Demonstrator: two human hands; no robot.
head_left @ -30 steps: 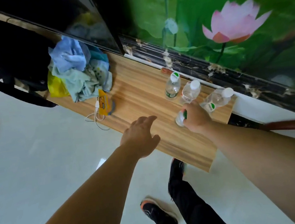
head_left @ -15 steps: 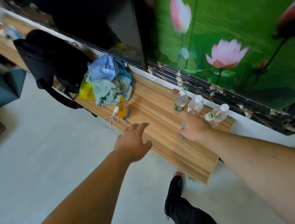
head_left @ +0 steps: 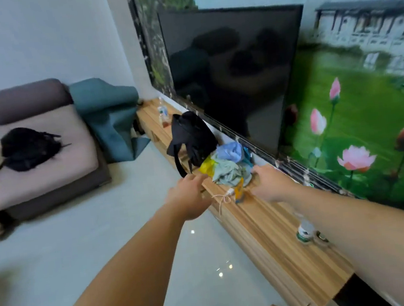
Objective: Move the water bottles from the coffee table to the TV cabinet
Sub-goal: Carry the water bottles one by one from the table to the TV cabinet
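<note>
1. Home living room, going by the furnishings.
2. Large dark TV against a lotus-and-garden mural.
3. Long, low wooden TV cabinet along that wall, with a black backpack and crumpled clothes near its middle.
4. Cushioned sofa at the far left, on a pale tiled floor.

**Colours and patterns, TV wall side**

TV cabinet: light wood, striped grain. TV: black screen. Wall mural: green with pink lotus flowers, white building. Backpack: black. Cloth pile: blue, pale green, yellow. Water bottle: clear, green-white label. Sofa: beige seat, brown frame. Blanket: teal. Floor: pale grey.
</note>
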